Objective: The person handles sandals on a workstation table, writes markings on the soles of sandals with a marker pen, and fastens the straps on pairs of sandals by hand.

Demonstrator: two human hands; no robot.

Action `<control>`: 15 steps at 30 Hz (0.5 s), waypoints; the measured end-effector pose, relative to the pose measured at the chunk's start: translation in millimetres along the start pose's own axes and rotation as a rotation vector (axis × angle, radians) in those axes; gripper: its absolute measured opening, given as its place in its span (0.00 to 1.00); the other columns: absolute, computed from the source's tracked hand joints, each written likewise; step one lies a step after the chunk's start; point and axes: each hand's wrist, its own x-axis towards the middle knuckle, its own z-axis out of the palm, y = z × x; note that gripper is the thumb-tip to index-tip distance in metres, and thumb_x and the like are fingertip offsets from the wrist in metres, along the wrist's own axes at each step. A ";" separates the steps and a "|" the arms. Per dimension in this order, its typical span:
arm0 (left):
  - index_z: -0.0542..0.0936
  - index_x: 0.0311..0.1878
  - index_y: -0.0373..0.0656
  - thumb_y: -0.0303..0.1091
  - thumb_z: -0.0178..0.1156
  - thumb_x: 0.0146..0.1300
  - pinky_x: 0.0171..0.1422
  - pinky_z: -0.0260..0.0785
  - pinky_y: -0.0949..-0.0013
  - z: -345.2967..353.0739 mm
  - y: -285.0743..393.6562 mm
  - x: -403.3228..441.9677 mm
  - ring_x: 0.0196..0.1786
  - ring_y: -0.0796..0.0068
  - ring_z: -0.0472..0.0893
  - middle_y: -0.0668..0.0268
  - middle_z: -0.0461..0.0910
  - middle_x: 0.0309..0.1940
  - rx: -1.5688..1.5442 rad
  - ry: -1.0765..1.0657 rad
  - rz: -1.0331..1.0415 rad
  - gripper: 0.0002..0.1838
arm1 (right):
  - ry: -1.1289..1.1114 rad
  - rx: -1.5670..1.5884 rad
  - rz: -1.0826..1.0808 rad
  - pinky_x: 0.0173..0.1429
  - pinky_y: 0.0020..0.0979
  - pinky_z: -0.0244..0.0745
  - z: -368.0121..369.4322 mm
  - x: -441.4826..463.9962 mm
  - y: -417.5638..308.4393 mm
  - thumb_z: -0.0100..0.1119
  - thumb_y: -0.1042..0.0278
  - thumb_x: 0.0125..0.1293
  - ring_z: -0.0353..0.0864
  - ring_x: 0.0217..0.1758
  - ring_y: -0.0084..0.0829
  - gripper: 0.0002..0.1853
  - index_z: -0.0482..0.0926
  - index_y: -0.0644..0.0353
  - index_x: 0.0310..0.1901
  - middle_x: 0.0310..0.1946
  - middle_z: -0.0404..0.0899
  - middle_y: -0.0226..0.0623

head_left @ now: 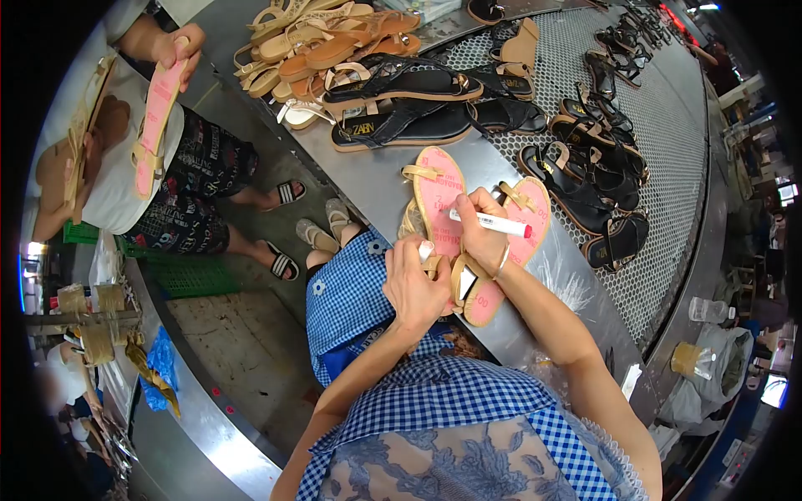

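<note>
My right hand [486, 238] is closed around a white marker [501, 224] with a red end, held over a pink-soled sandal [443, 188]. That sandal lies sole up on the metal table, with red print on it. My left hand [412, 288] grips the sandal's near end, fingers bent. A small whitish piece [426, 250] shows at its fingertips; I cannot make out what it is. A second pink-soled sandal [535, 209] lies sole up beside and partly under my right hand. Tan straps and a buckle show between my hands.
Black sandals [401, 125] lie on the table beyond my hands, near a pile of tan sandals [326, 42]. More black sandals [589, 188] rest on a perforated conveyor surface [643, 150]. At left, another person's hand [177, 54] holds a pink-soled sandal [154, 125]. A green crate [188, 275] stands below.
</note>
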 end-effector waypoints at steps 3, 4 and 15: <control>0.70 0.39 0.40 0.31 0.65 0.44 0.38 0.65 0.63 0.5 0.0 0.0 0.38 0.61 0.71 0.63 0.71 0.34 0.007 0.012 0.001 0.19 | 0.077 0.064 0.051 0.22 0.22 0.60 -1.2 2.6 -2.1 0.54 0.65 0.62 0.64 0.19 0.14 0.11 0.72 0.61 0.25 0.15 0.72 0.28; 0.70 0.39 0.40 0.31 0.65 0.44 0.38 0.65 0.63 0.8 -1.5 0.1 0.38 0.61 0.71 0.63 0.71 0.34 0.009 0.015 0.002 0.19 | 0.111 0.009 0.016 0.21 0.21 0.61 0.7 3.7 -2.7 0.54 0.65 0.63 0.65 0.18 0.14 0.12 0.72 0.61 0.25 0.15 0.72 0.28; 0.70 0.41 0.40 0.33 0.63 0.45 0.36 0.68 0.61 -0.3 -2.0 -0.9 0.41 0.60 0.71 0.63 0.72 0.39 0.030 -0.015 0.022 0.19 | 0.073 -0.053 0.008 0.21 0.21 0.60 -2.7 3.5 -4.5 0.52 0.66 0.63 0.65 0.18 0.14 0.12 0.70 0.61 0.23 0.15 0.72 0.28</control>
